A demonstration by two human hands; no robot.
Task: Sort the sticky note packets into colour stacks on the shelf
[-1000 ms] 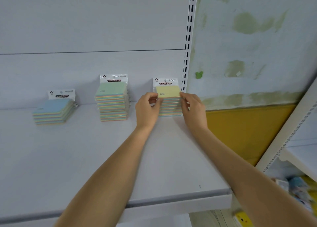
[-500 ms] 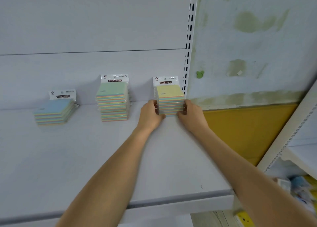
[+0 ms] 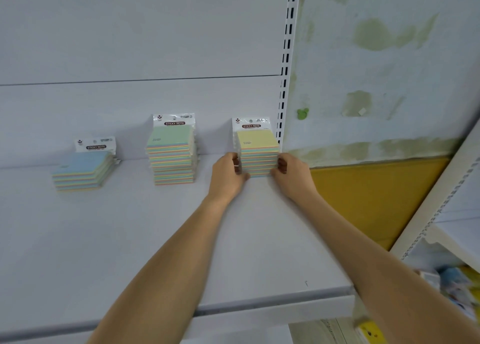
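Left hand: the left hand [image 3: 227,173] is gripping the left side of the yellow-topped stack of wrapped sticky note packets [image 3: 258,151], with its fingers curling against the lower packets
Right hand: the right hand [image 3: 291,173] is clasping the right side of the same stack, so the two hands are holding it between them
Yellow stack: it is standing at the back right corner of the flat white metal shelf [image 3: 104,239], its header cards rising against the white back panel [image 3: 130,31], just beside the white slotted upright [image 3: 285,57]
Green stack: the green-topped stack of wrapped sticky note packets [image 3: 171,154] is standing left of the hands by the back panel, apart from the yellow one and about as tall
Blue stack: the blue-topped stack of wrapped sticky note packets [image 3: 81,170] is lying furthest left, lower than the other two, its packets stepping askew
Headers: the top card of each stack is showing "STICKY NOTE"
Forearms: both bare forearms are reaching up across the shelf from its front lip
Wall: the stained pale wall [image 3: 389,83] right of the upright is carrying a small green hook [image 3: 302,113], with a mustard-yellow panel [image 3: 376,195] running below it
Far right: a second white shelving unit [image 3: 441,200] is slanting in, with blurred colourful goods beneath it
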